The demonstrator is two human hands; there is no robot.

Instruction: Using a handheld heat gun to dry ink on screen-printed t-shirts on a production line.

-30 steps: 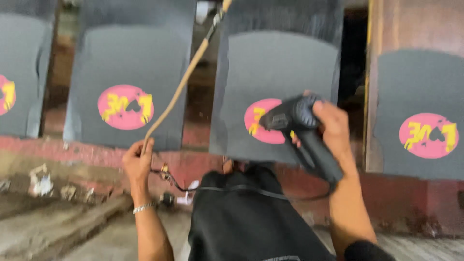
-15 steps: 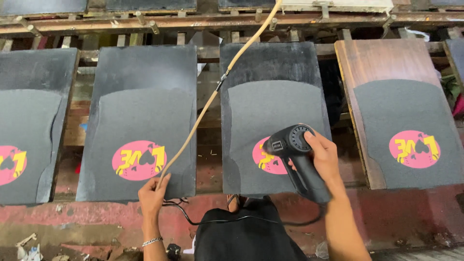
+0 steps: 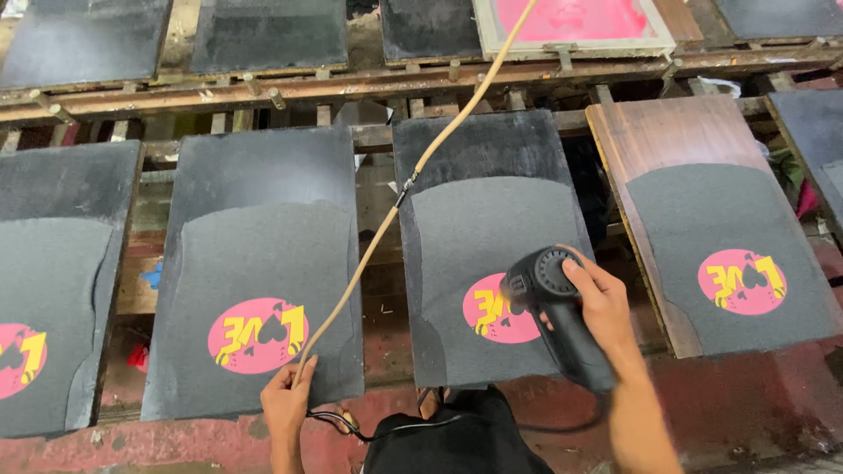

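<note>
My right hand (image 3: 595, 303) grips a black heat gun (image 3: 551, 303), its nozzle pointing down at a pink and yellow print (image 3: 493, 314) on grey fabric laid over a dark board (image 3: 487, 219). My left hand (image 3: 288, 402) pinches a tan cable (image 3: 386, 219) that rises diagonally to the top of the view. The hand rests at the near edge of the neighbouring board (image 3: 259, 263), which bears the same pink and yellow print (image 3: 257, 334).
More boards with printed grey fabric lie at the far left (image 3: 53, 281) and on a wooden board at right (image 3: 711, 228). A rusty metal rail (image 3: 351, 88) runs behind them. A pink-stained printing screen (image 3: 575, 22) sits at the top. A black bag (image 3: 448, 439) hangs at my waist.
The view has tilted upward and drawn closer, showing more of the boards and the rail. The heat gun stays over the middle print; my left hand keeps hold of the cable.
</note>
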